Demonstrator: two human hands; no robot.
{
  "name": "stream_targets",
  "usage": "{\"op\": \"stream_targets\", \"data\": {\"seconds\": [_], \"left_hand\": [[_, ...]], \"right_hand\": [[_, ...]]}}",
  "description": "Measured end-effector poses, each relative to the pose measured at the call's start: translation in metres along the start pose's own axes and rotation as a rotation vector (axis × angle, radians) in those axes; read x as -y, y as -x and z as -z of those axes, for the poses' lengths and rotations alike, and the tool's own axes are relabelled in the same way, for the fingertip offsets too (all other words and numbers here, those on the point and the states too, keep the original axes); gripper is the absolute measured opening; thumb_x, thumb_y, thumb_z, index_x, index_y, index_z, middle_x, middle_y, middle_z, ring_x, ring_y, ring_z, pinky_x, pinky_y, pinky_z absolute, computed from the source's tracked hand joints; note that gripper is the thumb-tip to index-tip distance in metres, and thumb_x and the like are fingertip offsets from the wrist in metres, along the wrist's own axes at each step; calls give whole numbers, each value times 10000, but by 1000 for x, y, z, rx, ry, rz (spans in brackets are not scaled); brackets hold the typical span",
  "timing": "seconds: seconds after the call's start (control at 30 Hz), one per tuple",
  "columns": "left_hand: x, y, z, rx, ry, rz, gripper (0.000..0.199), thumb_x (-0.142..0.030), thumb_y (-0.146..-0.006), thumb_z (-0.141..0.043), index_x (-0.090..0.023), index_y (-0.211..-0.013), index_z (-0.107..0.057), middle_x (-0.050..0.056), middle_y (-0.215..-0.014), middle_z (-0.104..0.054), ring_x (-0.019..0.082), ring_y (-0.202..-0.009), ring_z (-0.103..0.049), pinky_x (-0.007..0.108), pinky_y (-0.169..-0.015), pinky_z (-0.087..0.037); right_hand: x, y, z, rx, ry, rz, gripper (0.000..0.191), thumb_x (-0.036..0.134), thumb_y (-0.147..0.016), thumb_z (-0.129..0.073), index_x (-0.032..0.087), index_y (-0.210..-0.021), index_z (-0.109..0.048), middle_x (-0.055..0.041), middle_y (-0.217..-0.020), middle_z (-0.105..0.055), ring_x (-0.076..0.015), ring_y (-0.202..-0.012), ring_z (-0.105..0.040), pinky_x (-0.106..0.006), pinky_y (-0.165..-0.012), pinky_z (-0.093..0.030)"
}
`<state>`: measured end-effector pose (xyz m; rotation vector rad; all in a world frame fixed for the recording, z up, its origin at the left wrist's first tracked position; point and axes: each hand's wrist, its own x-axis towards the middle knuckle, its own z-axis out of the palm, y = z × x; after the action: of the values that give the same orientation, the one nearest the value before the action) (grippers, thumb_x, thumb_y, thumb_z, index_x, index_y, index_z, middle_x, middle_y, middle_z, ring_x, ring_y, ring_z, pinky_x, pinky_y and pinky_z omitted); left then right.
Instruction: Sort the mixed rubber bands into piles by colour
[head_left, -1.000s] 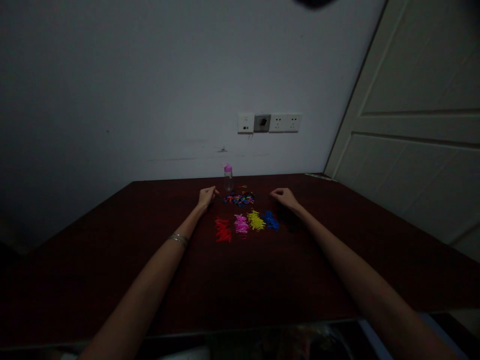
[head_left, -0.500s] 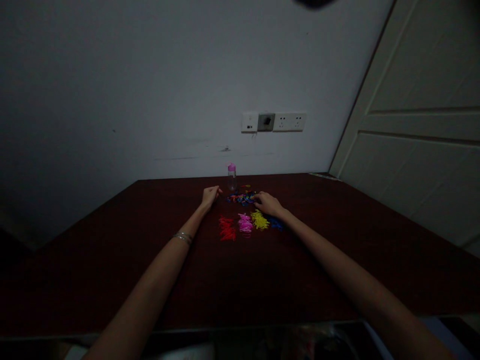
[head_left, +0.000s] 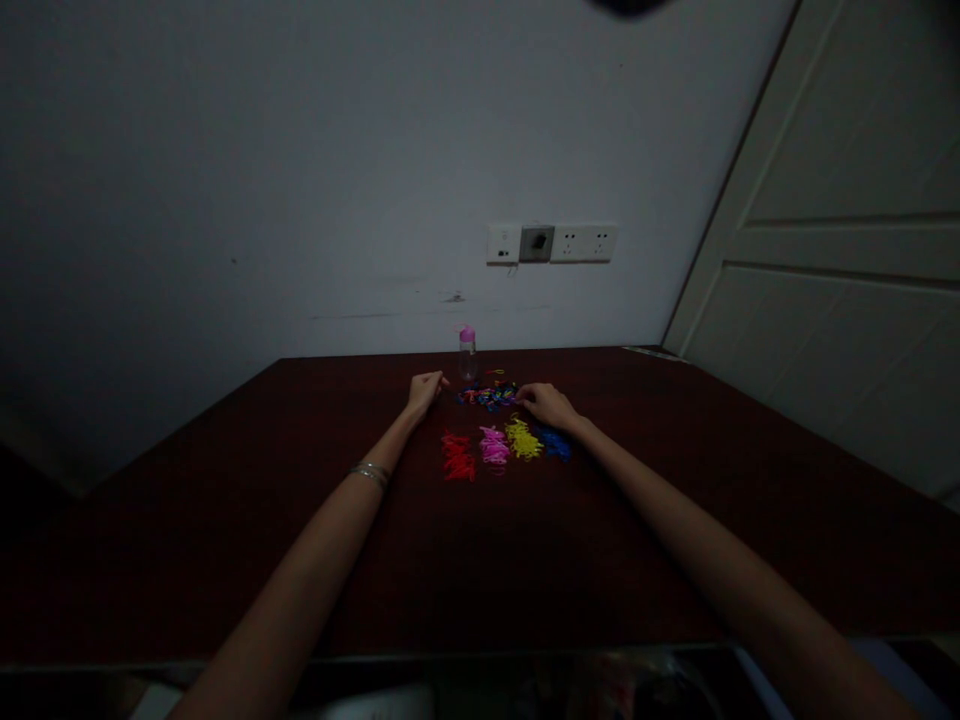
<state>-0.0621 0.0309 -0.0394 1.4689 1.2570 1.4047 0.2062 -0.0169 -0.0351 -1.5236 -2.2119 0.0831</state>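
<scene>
A mixed heap of small coloured loops, which look like rubber bands [head_left: 489, 396], lies between my hands. My left hand [head_left: 426, 390] rests on the table left of the heap, its fingers curled closed; whatever they may hold is hidden. At the heap's right end is my right hand [head_left: 549, 404], with thumb and fingers pinched together; I cannot make out what is between them. Closer to me are sorted piles in a row: red bands [head_left: 457, 456], pink bands [head_left: 493, 446], yellow bands [head_left: 523, 440] and blue bands [head_left: 553, 443]. The blue pile lies just below my right hand.
Behind the heap stands a clear bottle with a pink cap [head_left: 467, 354]. A yellow and red loop [head_left: 496, 372] lies beside it. The dark red table [head_left: 480, 580] meets a wall with sockets [head_left: 583, 243]; a pale door [head_left: 840, 250] is at the right.
My right hand has drawn slightly to the right, and more of the blue pile shows beneath it. My left hand stays beside the heap. The whole view has shifted a little.
</scene>
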Motion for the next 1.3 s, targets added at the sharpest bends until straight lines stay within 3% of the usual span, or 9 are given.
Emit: {"op": "stream_targets", "data": {"seconds": [0.37, 0.67, 0.8, 0.93, 1.1, 1.2, 1.3], "left_hand": [[0, 0, 0, 6, -3, 1, 306, -373, -708, -455, -116, -578, -560, -55, -371, -332, 50, -338, -271, 188, -378, -166], [1, -1, -1, -14, -30, 4, 307, -367, -710, -446, -116, -584, -570, -57, -363, -321, 56, -345, -278, 189, -386, -180], [-6, 2, -4, -14, -108, -111, 291, -354, -688, -496, -107, -572, -595, -19, -432, -450, 71, -430, -376, 190, -430, -251], [-27, 10, -19, 178, -183, -221, 292, -369, -652, -571, -88, -623, -647, 25, -557, -567, 90, -529, -449, 194, -488, -304], [-54, 26, -47, 522, -137, -168, 378, -352, -624, -640, -66, -871, -655, 16, -555, -558, 66, -467, -415, 191, -454, -288], [-61, 35, -59, 610, -100, -153, 407, -309, -620, -659, -74, -950, -628, -4, -532, -536, 56, -451, -405, 185, -448, -286], [-59, 39, -64, 626, -83, -145, 378, -299, -638, -646, -87, -950, -629, -12, -520, -527, 58, -447, -414, 184, -444, -289]], "right_hand": [[-10, -7, -1, -121, -205, 31, 226, 223, -749, -483, 184, -929, -614, -40, -855, -656, -135, -721, -571, -230, -649, -413], [-11, -6, 23, -283, -495, -2, 271, 260, -700, -529, 133, -936, -578, -31, -725, -623, -121, -640, -545, -228, -610, -424], [-7, -7, 27, -312, -640, -14, 295, 275, -676, -555, 132, -934, -556, -22, -699, -603, -122, -625, -542, -235, -601, -432], [-3, -10, 24, -286, -711, -3, 312, 276, -661, -581, 141, -940, -544, -23, -713, -609, -126, -635, -556, -243, -608, -443], [6, -12, 16, -204, -752, 41, 320, 262, -676, -570, 153, -972, -519, -17, -721, -611, -120, -642, -562, -229, -594, -443], [13, -11, 12, -159, -773, 68, 310, 246, -691, -551, 154, -982, -503, -11, -713, -603, -113, -632, -558, -218, -578, -441], [18, -11, 7, -156, -755, 85, 301, 228, -688, -549, 150, -976, -510, -7, -709, -594, -107, -627, -555, -217, -582, -441]]}}
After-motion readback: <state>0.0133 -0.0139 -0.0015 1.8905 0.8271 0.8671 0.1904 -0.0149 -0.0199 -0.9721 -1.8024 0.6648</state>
